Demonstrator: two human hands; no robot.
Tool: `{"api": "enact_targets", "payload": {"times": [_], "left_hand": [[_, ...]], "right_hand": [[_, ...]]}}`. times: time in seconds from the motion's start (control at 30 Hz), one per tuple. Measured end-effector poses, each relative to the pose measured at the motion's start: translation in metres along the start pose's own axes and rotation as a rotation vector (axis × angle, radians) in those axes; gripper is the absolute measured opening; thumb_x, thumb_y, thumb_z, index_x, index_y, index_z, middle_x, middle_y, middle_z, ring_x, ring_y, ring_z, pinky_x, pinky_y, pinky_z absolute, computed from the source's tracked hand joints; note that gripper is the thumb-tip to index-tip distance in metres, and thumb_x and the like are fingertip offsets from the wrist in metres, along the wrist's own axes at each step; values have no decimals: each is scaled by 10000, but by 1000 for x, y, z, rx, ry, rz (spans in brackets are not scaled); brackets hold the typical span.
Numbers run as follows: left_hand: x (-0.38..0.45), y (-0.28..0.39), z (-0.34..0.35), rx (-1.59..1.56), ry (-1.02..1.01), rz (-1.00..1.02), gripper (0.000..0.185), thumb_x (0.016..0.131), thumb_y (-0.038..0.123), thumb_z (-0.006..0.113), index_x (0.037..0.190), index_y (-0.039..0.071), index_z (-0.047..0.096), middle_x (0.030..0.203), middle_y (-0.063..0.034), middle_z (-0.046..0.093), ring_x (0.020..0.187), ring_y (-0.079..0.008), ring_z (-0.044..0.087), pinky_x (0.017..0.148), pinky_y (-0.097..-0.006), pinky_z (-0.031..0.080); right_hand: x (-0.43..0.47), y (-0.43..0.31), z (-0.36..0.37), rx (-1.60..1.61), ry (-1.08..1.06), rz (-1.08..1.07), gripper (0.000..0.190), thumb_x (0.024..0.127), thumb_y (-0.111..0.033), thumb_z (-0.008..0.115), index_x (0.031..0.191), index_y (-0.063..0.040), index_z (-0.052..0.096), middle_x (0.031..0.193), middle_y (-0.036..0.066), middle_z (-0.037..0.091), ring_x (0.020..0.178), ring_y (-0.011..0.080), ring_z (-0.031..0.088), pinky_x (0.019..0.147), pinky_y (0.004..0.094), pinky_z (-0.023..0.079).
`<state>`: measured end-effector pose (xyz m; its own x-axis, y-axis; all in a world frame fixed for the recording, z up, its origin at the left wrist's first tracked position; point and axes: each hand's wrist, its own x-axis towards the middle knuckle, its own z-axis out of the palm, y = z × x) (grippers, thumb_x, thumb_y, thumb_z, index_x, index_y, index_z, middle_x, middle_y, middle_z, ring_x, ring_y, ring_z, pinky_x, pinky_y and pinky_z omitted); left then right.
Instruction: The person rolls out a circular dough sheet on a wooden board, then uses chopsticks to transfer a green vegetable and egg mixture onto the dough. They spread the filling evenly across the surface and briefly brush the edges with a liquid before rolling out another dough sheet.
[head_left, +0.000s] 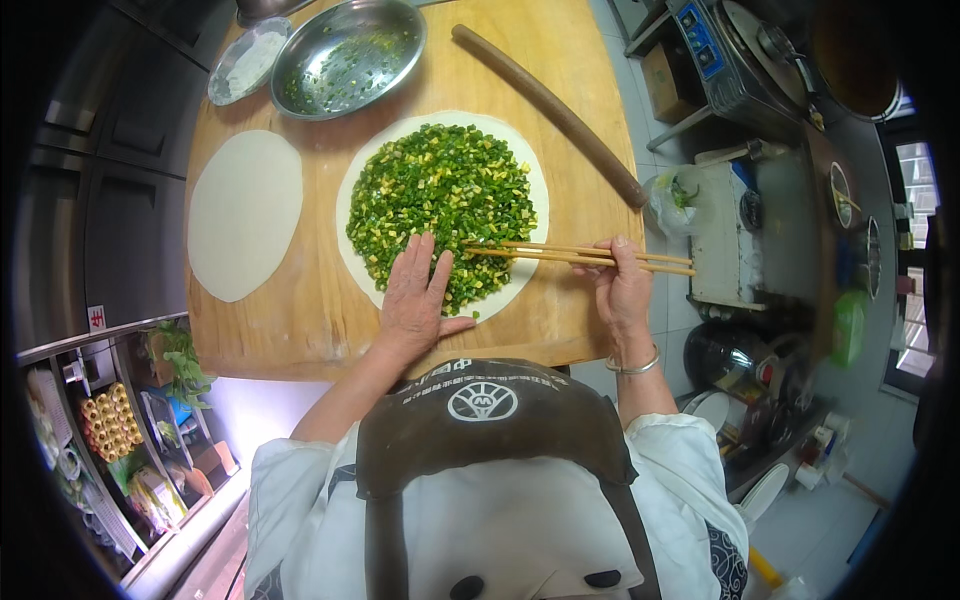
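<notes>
A round sheet of dough (536, 187) lies on the wooden table (315, 330), covered nearly to its rim with chopped green leaves and yellow bits (442, 195). My left hand (416, 296) rests flat at the filling's near left edge, fingers apart, holding nothing. In my right hand (621, 281), a pair of long wooden chopsticks (555, 255) points left, tips in the filling. To the left lies a second, bare dough sheet (246, 214).
Beyond the dough stand a steel bowl (349, 60) with green scraps and a smaller bowl of white powder (251, 64). A rolling pin (551, 112) lies slanted at the right. An open fridge drawer (120, 442) with eggs and greens is at the lower left.
</notes>
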<state>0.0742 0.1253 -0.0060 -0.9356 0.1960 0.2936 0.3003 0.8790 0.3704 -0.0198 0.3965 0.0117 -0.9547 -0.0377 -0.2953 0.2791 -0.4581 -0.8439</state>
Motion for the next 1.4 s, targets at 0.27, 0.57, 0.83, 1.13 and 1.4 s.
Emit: {"api": "enact_targets", "payload": {"times": [0.27,0.57,0.83,1.13,1.4], "left_hand": [[13,0,-8,-93,47,-32,850,682,308,758,1380,62,339,1470,-215,234,1339,-422,251,1072,-504,244],[27,-27,-30,-179,366,-175,61,766,2,614,824,5,597,1249,-198,501,1210,-403,450,1015,-479,353],[21,-15,-41,-139,98,-4,670,700,262,744,1282,78,466,1426,-200,329,1325,-409,297,1071,-489,272],[13,19,-6,-120,-79,53,813,665,292,774,1359,102,396,1449,-209,272,1322,-415,285,1038,-522,291],[17,17,-9,-153,16,-33,611,710,210,730,1254,81,483,1411,-186,339,1303,-393,329,1048,-499,304]], "right_hand": [[14,-2,-13,23,84,-64,248,950,-211,494,884,20,555,838,201,644,701,261,662,619,358,586],[37,7,13,59,52,-87,227,952,-190,490,905,21,559,832,175,641,706,242,655,616,363,594],[35,11,13,58,25,-48,266,952,-232,484,898,17,562,838,185,641,714,262,646,635,377,568],[20,-6,11,77,57,-73,235,943,-197,492,878,20,553,826,206,648,697,276,660,623,389,585],[21,4,18,71,46,-17,279,965,-252,454,895,1,548,832,180,636,691,257,626,633,393,547]]}}
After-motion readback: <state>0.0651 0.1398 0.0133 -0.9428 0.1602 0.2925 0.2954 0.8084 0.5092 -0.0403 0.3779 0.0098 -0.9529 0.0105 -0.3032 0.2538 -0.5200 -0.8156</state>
